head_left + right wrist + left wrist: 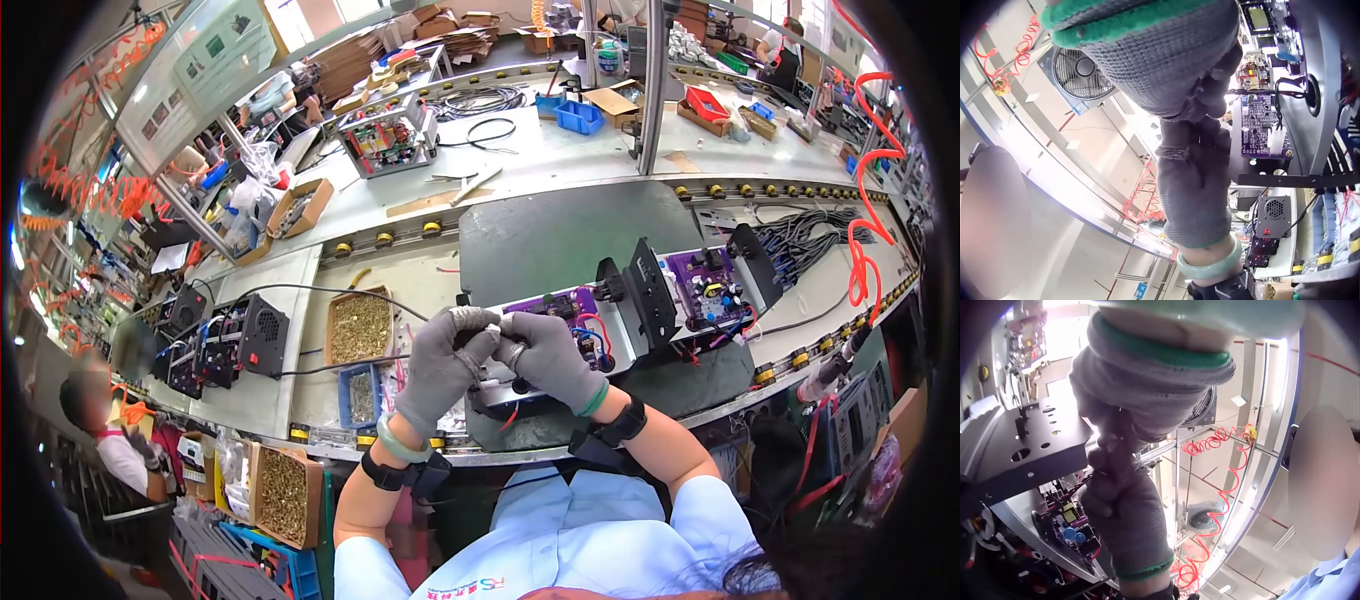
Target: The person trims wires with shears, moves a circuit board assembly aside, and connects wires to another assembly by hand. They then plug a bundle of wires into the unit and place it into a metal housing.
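Both hands wear grey knit gloves and meet over the near left end of an open metal chassis (622, 345). My left hand (438, 368) and right hand (552, 362) have curled fingers, the tips pinching together at a small white part (493, 329). Its kind cannot be told, as the fingers cover most of it. Behind the fingers lies a purple circuit board (1266, 125) with a white plug and dark wires. Red and blue wires (604, 340) loop beside the right hand. A black panel with holes (1035, 440) stands close to the fingers in the left wrist view.
A second chassis with a purple board (705, 285) adjoins on the right, with a cable bundle (810, 240) beyond. To the left are a box of small brass-coloured parts (360, 328), a blue bin (358, 398) and black fan-vented units (245, 340). Green matting (560, 235) covers the bench.
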The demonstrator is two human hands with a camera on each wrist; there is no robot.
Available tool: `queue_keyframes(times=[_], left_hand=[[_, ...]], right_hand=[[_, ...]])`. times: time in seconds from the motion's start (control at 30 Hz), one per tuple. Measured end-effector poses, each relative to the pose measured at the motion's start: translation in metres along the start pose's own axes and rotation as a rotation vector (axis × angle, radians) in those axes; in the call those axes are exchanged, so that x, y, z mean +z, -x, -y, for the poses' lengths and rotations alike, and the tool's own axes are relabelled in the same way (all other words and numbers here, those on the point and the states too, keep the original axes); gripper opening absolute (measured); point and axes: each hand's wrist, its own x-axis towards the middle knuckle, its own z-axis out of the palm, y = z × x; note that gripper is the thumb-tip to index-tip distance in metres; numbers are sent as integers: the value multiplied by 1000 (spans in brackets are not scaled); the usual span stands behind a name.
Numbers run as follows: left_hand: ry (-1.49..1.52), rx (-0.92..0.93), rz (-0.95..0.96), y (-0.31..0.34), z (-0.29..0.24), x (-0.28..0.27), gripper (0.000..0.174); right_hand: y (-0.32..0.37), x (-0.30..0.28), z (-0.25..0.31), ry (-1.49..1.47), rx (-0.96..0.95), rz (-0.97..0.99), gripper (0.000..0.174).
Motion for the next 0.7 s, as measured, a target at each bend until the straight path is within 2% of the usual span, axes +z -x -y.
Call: queue_keyframes(times=[0.13,0.2,0.27,0.33,0.4,0.43,0.47,0.53,0.63,0.7], left_hand=[[38,133,29,0,11,-4,17],[10,147,12,1,16,-4,18],[65,113,35,2,11,-4,19],[28,117,12,3,15,-5,18],[-192,126,-57,4,13,-3,19],[-331,187,-114,4,10,-1,20],[-328,191,-114,4,11,0,20],[-673,420,-223,4,13,2,21],[-545,475,-216,6,14,1,22],[-481,472,-154,7,10,-5,22]], right_hand=[[2,-2,-2,-76,80,44,18],[3,-3,7,-252,96,107,14],[4,-8,14,-354,213,148,14],[4,-5,14,-411,197,139,17],[5,-6,14,-313,173,104,20],[6,-4,14,-302,170,88,21],[7,-2,15,-298,169,87,21],[7,2,17,-317,191,25,20],[8,-6,25,-386,287,90,18],[5,-7,20,-347,254,127,17]])
